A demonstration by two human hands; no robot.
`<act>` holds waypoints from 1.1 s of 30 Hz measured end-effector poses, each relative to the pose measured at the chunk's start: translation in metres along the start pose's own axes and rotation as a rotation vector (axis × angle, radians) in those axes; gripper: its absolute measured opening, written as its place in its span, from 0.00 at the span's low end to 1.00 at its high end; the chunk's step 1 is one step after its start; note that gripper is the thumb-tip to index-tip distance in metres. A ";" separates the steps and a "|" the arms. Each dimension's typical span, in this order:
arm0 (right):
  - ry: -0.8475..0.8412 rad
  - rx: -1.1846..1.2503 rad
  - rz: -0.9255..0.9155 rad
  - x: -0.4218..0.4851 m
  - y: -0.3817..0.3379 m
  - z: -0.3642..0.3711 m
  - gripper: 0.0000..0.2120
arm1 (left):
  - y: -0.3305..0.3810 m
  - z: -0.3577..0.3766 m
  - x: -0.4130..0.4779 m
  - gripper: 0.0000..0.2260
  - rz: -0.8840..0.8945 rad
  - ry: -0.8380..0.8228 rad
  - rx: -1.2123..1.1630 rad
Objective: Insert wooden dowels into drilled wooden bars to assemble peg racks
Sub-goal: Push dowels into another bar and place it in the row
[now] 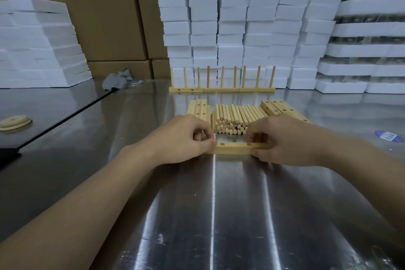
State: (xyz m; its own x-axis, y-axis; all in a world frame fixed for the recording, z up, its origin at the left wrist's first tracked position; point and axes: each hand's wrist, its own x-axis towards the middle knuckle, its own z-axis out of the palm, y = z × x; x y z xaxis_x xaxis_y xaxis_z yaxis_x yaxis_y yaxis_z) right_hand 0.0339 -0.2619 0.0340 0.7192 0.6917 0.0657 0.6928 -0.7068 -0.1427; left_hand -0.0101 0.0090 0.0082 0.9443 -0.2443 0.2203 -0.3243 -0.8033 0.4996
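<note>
While both hands steady it, the drilled bar [234, 148] lies flat on the steel table [219, 204] with its holes facing up, which I judge is so dowels can be pushed straight down. The left hand [188, 136] pinches the bar's left end with curled fingers, and the right hand [282, 138] grips the right end between thumb and fingers. Neither holds a dowel. Just behind the bar sits the pile of dowels [232, 118], ends toward the person, within easy reach. Spare bars are stacked to the left [200, 108] and right [282, 109] of the pile. Finished peg racks [221, 89] stand in a row farther back, against white foam blocks [230, 17].
</note>
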 end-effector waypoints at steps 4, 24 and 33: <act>0.039 0.073 -0.004 0.001 0.002 0.000 0.03 | 0.001 -0.002 -0.001 0.07 -0.010 -0.013 -0.003; 0.356 0.005 0.038 0.010 0.012 0.012 0.02 | 0.005 -0.007 -0.002 0.09 0.041 0.308 -0.020; 0.472 -0.185 0.103 0.023 0.012 0.031 0.21 | 0.004 0.000 -0.002 0.12 0.059 0.355 -0.002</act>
State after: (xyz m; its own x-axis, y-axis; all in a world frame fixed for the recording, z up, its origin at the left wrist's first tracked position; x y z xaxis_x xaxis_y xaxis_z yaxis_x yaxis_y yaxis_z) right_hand 0.0568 -0.2499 0.0035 0.6998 0.5050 0.5052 0.5840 -0.8117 0.0024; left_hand -0.0133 0.0063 0.0101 0.8464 -0.0858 0.5256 -0.3778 -0.7924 0.4790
